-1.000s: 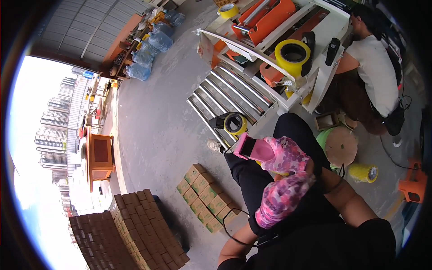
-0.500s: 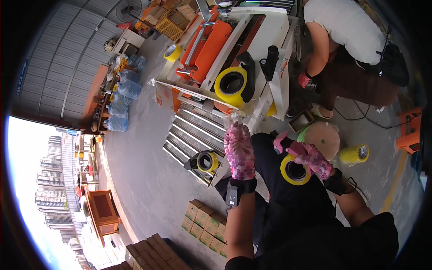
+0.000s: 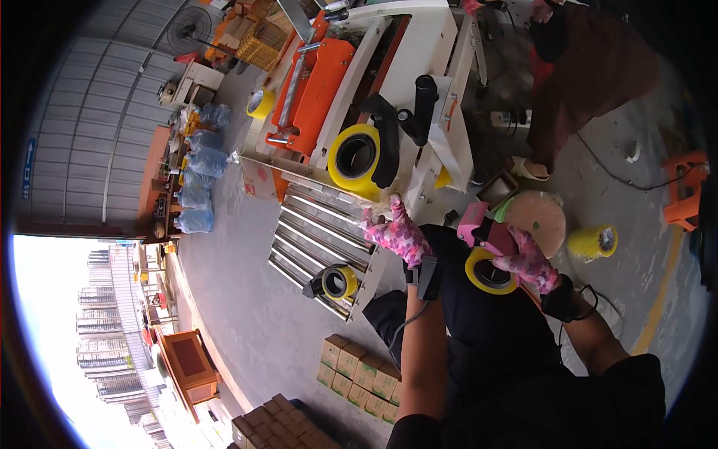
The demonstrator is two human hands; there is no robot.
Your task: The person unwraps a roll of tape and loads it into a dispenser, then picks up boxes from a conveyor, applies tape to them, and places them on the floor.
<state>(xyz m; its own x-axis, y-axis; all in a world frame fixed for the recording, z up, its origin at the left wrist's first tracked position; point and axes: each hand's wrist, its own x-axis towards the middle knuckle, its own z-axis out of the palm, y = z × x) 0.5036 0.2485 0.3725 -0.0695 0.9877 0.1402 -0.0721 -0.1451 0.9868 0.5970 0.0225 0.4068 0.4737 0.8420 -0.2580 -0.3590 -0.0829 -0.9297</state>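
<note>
Far left of the view: stacked water jugs (image 3: 196,176) by the wall, an orange cabinet (image 3: 191,364) lower down, small cardboard boxes (image 3: 357,370) in rows on the concrete floor.

Roller conveyor (image 3: 318,236): a hand tape dispenser (image 3: 333,283) with a yellow roll lies on its near rails, untouched.

Carton-sealing machine (image 3: 374,82), white frame with an orange guard: a large yellow tape roll (image 3: 354,159) sits on its black holder at the near end.

Left hand (image 3: 399,233), in a pink patterned glove: fingers spread, touching the machine's edge just below the large roll. It grips nothing that I can make out; it appears to rest or press there.

Right hand (image 3: 526,258), same glove: closed around a pink tape dispenser (image 3: 486,251) loaded with a yellow roll, held above the lap, just beside a round wooden stool (image 3: 540,217).

Right of that: a spare yellow tape roll (image 3: 592,241) on the floor; another person (image 3: 591,75) in dark clothing stands at the machine's far side.

Judgement: to handle this well, keep the left hand bracing the frame clear of the roll's holder, and hold the dispenser firmly by its handle so the tape does not unwind loosely.
</note>
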